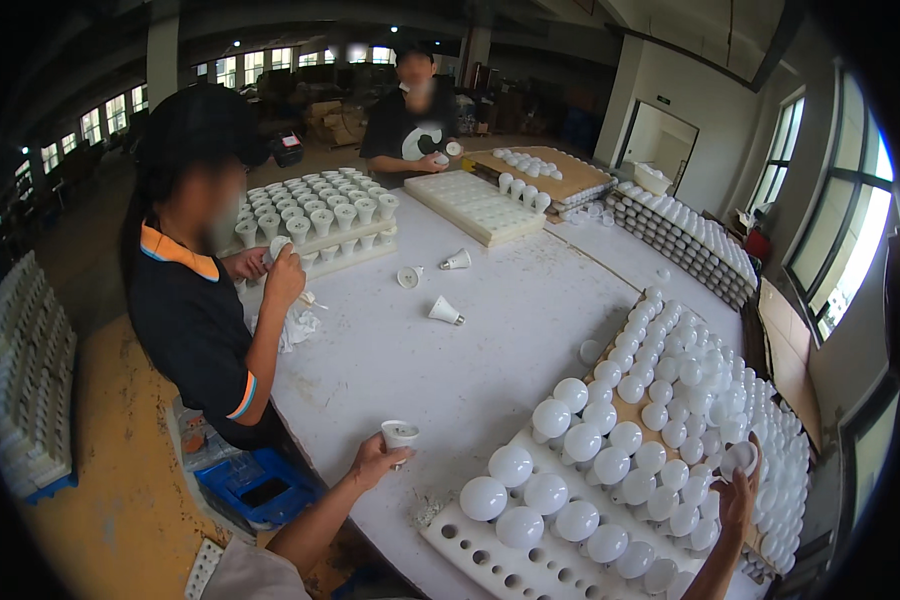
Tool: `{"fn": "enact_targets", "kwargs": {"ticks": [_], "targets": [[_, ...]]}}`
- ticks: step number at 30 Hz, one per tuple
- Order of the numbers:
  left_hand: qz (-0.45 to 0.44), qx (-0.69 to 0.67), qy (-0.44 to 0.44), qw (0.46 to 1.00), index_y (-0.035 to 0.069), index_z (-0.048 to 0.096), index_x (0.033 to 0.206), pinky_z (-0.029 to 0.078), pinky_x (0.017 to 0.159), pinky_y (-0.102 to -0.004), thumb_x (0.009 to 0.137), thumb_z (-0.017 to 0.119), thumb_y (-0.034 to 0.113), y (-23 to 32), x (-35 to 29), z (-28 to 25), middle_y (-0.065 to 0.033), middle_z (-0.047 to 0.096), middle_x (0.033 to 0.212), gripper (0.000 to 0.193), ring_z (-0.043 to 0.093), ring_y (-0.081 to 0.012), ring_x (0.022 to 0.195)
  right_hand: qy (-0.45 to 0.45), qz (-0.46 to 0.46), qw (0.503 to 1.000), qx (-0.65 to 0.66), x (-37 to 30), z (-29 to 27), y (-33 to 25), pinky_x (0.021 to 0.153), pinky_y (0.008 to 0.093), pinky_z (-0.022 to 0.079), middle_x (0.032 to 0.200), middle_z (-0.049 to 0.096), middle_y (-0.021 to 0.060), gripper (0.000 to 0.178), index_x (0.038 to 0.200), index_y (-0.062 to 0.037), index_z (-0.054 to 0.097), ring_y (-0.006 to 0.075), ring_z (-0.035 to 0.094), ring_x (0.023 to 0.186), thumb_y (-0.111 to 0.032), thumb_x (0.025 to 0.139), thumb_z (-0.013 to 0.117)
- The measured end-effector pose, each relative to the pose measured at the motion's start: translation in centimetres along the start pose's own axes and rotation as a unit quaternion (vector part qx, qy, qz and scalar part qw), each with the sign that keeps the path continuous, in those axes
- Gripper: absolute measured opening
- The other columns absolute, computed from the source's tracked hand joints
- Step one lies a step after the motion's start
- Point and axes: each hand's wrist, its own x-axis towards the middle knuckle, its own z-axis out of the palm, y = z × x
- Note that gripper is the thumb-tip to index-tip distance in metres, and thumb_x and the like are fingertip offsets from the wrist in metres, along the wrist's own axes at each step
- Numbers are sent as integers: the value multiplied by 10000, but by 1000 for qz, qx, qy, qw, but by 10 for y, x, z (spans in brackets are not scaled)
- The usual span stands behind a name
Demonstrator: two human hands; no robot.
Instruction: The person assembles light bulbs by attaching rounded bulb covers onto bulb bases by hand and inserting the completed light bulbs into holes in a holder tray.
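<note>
My left hand is closed round a white LED bulb housing, its open end facing up, over the near edge of the white table. On the right, my right hand grips a white bulb cover above the crowded rows of round covers. Below it, a foam tray with round holes carries several white domes. Loose bulb housings lie on the table's middle, apart from my hands.
At left, a co-worker holds a white bulb part beside stacked trays of housings. Another person stands at the far end near a foam tray. More stacked bulbs line the far right. A blue crate sits below the table's left edge.
</note>
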Motion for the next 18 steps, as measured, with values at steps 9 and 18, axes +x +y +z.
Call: {"fn": "enact_targets", "kwargs": {"ticks": [9, 18], "targets": [[8, -179, 15, 984, -25, 513, 1150, 503, 618, -275, 801, 662, 89, 0, -73, 8, -144, 639, 1063, 396, 667, -212, 847, -171, 84, 982, 10, -189, 72, 4, 956, 383, 406, 1219, 555, 146, 569, 1164, -41, 546, 261, 522, 1113, -230, 678, 774], [6, -109, 10, 994, -17, 544, 1105, 496, 608, -254, 802, 681, 147, 6, -80, 15, -96, 656, 1005, 371, 672, -197, 822, -218, 133, 957, -135, -242, 120, 24, 962, 317, 337, 1090, 555, 111, 472, 1072, -83, 541, 249, 492, 1078, -59, 658, 765]]}}
